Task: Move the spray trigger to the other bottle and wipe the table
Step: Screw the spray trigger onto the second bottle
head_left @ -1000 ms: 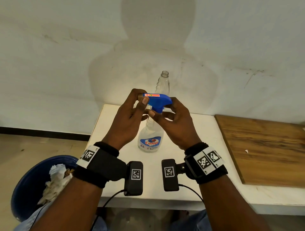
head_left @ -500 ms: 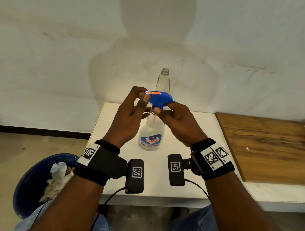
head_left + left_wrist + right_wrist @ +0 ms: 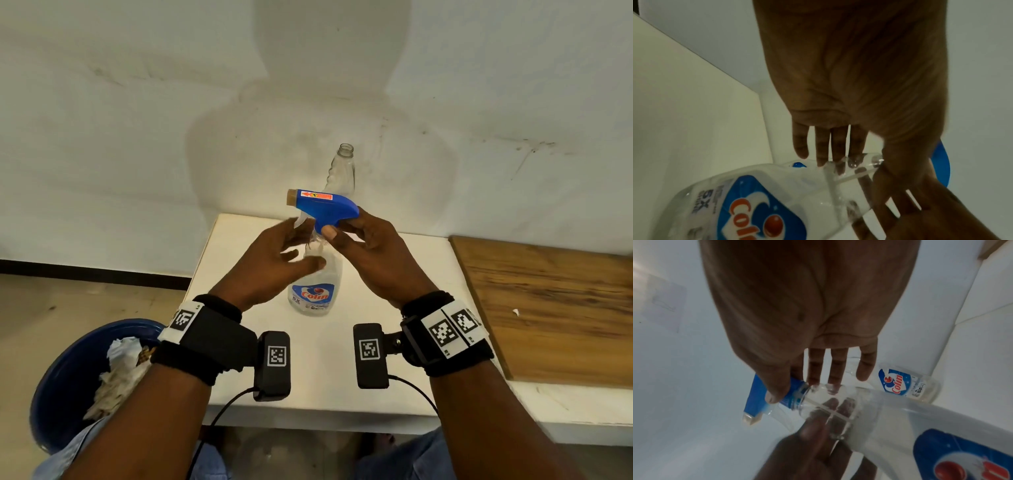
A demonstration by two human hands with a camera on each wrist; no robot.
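Note:
The blue spray trigger [image 3: 325,207] sits on the neck of the near clear bottle [image 3: 313,298], which has a blue label and stands on the white table [image 3: 325,370]. My right hand [image 3: 344,233] pinches the trigger's collar [image 3: 793,394] between thumb and fingers. My left hand [image 3: 294,250] hovers with loose, spread fingers [image 3: 830,146] beside the bottle's neck and holds nothing. A second clear bottle [image 3: 342,171], uncapped, stands behind near the wall and shows in the right wrist view too [image 3: 906,382]. The trigger's dip tube [image 3: 830,410] runs inside the near bottle.
A wooden board [image 3: 555,308] lies on the table's right part. Left of the table, on the floor, stands a blue bin [image 3: 65,383] holding crumpled paper [image 3: 120,370]. The wall rises directly behind the table.
My left hand has let go of the trigger's nozzle end and dropped toward the bottle's neck, fingers spread. My right hand keeps its pinch on the collar.

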